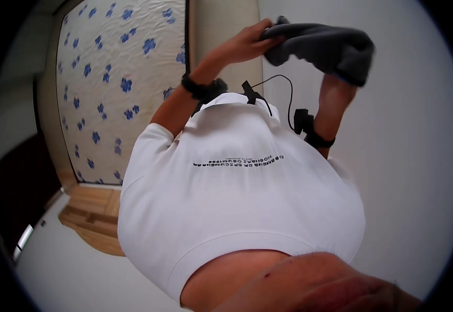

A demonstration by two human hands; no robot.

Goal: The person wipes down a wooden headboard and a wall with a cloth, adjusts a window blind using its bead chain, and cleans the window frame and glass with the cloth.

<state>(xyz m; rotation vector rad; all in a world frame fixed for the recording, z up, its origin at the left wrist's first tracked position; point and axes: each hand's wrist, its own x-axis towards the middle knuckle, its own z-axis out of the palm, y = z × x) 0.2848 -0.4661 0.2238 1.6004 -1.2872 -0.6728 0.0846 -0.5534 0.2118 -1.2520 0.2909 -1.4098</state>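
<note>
A dark grey cloth item [322, 44] is stretched between my two hands at the top of the head view. My left hand [252, 40] pinches its left end, fingers closed on the fabric. At the other end, the cloth covers my right hand [338, 89] from above; only the heel of the hand and the wrist show, and the fingers are hidden. Whether that hand is inside the cloth or behind it is unclear. Black straps with small devices circle both wrists.
A bed or mat surface [112, 93] with blue flowers on white lies at the left. Below it sits a wooden piece of furniture [94, 216]. A thin black cable [291, 93] loops near my right wrist. My white shirt [247, 203] fills the middle.
</note>
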